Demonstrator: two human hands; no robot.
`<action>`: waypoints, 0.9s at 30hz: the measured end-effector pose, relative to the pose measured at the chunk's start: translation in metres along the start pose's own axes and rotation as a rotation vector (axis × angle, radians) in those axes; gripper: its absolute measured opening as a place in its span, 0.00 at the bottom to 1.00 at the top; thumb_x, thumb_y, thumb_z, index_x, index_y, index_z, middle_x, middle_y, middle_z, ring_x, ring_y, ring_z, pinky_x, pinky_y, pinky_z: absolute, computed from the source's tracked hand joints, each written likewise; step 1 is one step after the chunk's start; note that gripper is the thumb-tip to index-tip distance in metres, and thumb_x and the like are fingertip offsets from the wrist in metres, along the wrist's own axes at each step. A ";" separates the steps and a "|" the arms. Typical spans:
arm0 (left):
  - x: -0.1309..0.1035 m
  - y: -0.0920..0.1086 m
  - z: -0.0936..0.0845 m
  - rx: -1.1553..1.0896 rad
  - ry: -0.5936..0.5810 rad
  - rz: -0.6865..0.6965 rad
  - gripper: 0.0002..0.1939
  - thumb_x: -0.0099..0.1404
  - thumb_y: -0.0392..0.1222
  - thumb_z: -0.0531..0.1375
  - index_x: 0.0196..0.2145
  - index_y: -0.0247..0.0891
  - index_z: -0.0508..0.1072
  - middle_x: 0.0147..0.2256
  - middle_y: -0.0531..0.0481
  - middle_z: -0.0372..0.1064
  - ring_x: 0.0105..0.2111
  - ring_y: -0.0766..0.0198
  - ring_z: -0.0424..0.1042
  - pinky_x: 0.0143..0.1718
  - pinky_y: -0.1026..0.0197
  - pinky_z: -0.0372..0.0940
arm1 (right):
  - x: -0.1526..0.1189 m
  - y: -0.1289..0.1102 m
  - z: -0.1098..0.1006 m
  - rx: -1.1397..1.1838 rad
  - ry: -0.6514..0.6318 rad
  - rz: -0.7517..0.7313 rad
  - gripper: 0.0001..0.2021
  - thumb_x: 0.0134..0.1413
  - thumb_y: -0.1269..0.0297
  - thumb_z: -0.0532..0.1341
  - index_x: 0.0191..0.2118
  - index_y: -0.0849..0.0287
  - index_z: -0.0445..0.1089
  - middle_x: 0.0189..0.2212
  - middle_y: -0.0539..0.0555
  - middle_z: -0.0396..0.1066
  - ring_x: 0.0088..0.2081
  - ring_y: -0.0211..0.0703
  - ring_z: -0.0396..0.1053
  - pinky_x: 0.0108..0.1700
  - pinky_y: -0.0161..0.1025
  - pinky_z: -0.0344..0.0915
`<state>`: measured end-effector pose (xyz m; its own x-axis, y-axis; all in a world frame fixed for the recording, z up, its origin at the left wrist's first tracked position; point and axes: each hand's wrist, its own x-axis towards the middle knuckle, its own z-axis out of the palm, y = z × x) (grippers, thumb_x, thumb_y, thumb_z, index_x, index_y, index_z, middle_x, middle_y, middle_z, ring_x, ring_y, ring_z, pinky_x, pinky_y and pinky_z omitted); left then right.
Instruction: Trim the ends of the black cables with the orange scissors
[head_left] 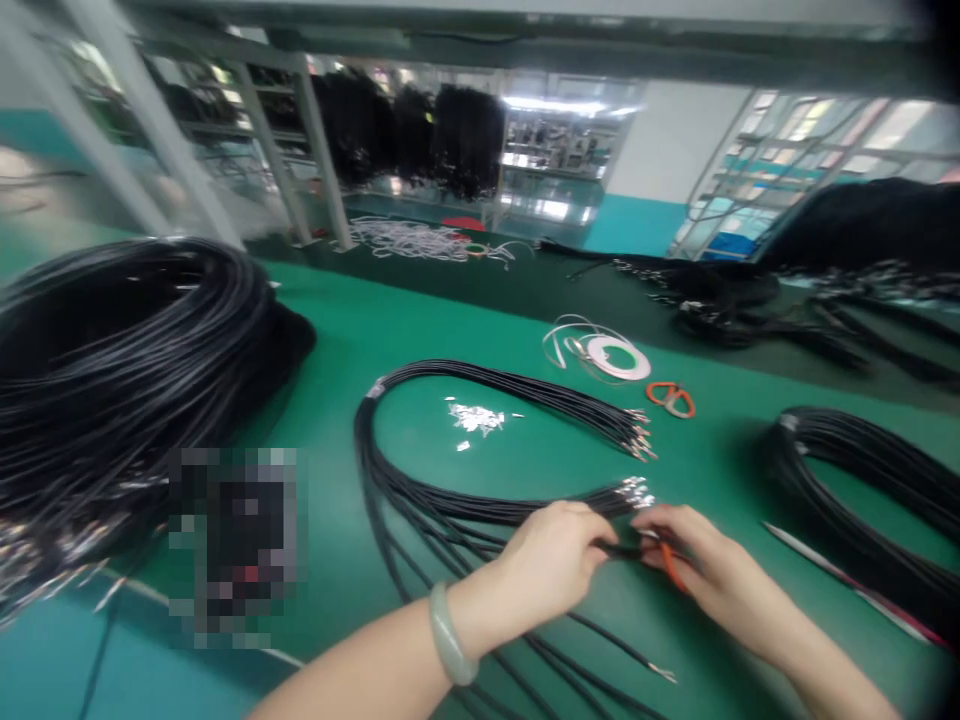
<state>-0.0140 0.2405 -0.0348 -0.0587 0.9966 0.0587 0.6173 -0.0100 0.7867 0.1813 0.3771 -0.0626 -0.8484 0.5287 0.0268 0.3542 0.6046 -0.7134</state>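
My left hand, with a pale green bangle at its wrist, pinches a black cable near its end. Close on the right, my right hand is closed around a small orange-handled cutting tool at that cable end; its jaws are mostly hidden by the fingers. Just beyond both hands lies a looped bundle of black cables, with bare copper ends at its upper branch and white-tipped ends at its lower one. Several loose cables from it run under my left forearm.
A pile of small white pieces sits inside the loop. Farther back are a white tape roll and orange-handled scissors. Large black cable coils lie at the left and right, with a white pen-like stick beside the latter.
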 end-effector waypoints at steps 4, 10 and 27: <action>0.002 0.001 0.009 0.095 0.005 0.024 0.13 0.66 0.36 0.56 0.46 0.39 0.77 0.42 0.45 0.76 0.43 0.54 0.71 0.51 0.52 0.63 | 0.002 -0.017 -0.002 0.125 0.024 -0.006 0.11 0.59 0.65 0.56 0.48 0.51 0.68 0.41 0.55 0.70 0.41 0.47 0.71 0.46 0.44 0.70; 0.008 0.009 0.010 -0.099 0.053 0.009 0.12 0.67 0.40 0.56 0.44 0.41 0.78 0.38 0.47 0.75 0.40 0.57 0.72 0.45 0.57 0.65 | -0.002 -0.036 -0.008 0.296 0.270 0.010 0.12 0.57 0.64 0.63 0.47 0.50 0.66 0.36 0.52 0.72 0.39 0.44 0.70 0.43 0.40 0.68; 0.013 0.021 0.005 -0.927 0.110 -0.312 0.15 0.55 0.44 0.69 0.36 0.31 0.76 0.25 0.51 0.72 0.24 0.69 0.70 0.27 0.67 0.65 | -0.009 -0.062 -0.010 0.663 0.126 0.072 0.20 0.56 0.45 0.61 0.45 0.53 0.60 0.34 0.50 0.66 0.32 0.39 0.61 0.34 0.34 0.60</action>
<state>0.0019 0.2538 -0.0209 -0.2156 0.9529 -0.2133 -0.2954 0.1446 0.9444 0.1708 0.3406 -0.0113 -0.7652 0.6435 0.0161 0.0575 0.0932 -0.9940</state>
